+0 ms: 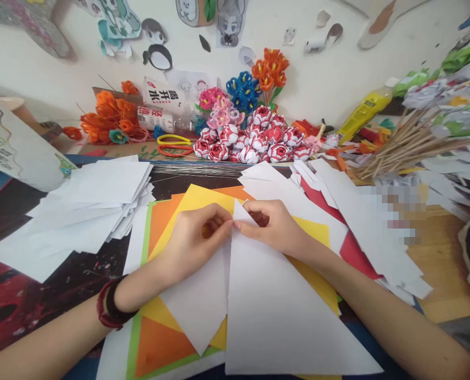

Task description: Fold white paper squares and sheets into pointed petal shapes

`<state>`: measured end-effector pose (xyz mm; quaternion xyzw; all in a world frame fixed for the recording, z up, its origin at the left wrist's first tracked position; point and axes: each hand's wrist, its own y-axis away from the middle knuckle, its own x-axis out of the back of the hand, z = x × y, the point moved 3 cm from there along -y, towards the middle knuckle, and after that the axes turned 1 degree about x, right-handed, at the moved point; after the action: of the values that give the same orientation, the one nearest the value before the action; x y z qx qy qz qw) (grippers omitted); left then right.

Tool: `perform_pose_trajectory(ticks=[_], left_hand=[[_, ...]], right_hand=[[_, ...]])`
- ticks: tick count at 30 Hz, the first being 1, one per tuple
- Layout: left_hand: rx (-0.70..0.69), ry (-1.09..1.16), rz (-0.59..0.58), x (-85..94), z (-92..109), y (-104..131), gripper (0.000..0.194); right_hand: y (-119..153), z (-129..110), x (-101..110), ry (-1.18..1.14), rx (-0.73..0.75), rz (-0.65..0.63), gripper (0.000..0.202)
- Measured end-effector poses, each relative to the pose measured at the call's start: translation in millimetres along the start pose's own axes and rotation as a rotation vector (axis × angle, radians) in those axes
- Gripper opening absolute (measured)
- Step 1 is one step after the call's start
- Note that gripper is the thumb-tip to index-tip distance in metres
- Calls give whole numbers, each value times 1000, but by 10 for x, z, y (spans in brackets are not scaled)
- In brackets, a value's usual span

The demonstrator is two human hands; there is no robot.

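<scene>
A white sheet of paper (274, 311), with slanting edges and a narrow top, hangs between my hands over a pile of coloured paper. My left hand (197, 237) pinches its upper left edge between thumb and forefinger. Right beside it, my right hand (272, 224) pinches the same sheet near its pointed top, thumb in front. Both thumb tips almost meet. Beneath lie yellow paper (197, 203), orange paper (159, 345) and a green edge (132, 348). Another white piece (199, 311) shows below my left hand; whether it joins the held sheet I cannot tell.
Stacked white sheets (84, 211) lie at the left, more white paper (362, 237) with red paper (357, 258) at the right. Red and white paper flowers (254, 137) crowd the back by the wall. Thin sticks (401, 148) and a yellow bottle (365, 111) are at the right rear.
</scene>
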<state>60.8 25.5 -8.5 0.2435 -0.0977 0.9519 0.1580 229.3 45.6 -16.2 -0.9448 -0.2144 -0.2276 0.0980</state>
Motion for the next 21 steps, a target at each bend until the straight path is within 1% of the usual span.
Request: perform_pose_trajectory(ticks=[6, 15, 21], left_hand=[[-46, -41, -14, -7, 21, 15, 9], [-132, -112, 3, -9, 66, 25, 11], [-151, -122, 3, -4, 80, 45, 10]], right_hand=[[7, 1, -10, -40, -2, -28, 37], [-2, 20, -35, -232, -20, -71, 42], [-3, 30, -35, -311, -38, -99, 43]])
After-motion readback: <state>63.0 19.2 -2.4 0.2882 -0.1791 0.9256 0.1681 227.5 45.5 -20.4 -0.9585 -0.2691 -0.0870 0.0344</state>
